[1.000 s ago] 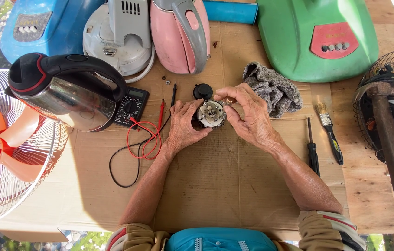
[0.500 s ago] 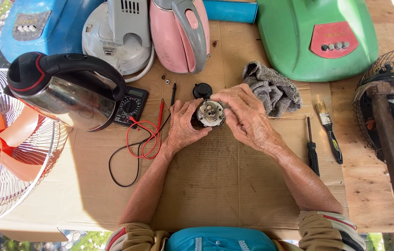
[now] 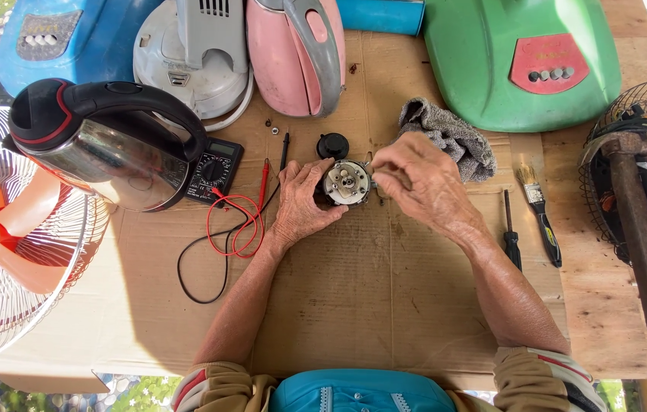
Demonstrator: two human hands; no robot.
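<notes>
Open cardboard (image 3: 354,305) is left at six o'clock of the hands, between the forearms. At nine o'clock the way is blocked by red and black meter leads (image 3: 232,229), a multimeter (image 3: 213,169) and a steel kettle (image 3: 102,149). Twelve o'clock is closed by a black knob (image 3: 332,145) and pink kettle (image 3: 297,53); a grey rag (image 3: 449,137), screwdriver (image 3: 512,233) and paintbrush (image 3: 538,214) crowd three o'clock.

You hold a small round motor part (image 3: 346,183) with a pale metal face turned up, dark underneath, just above the cardboard.
</notes>
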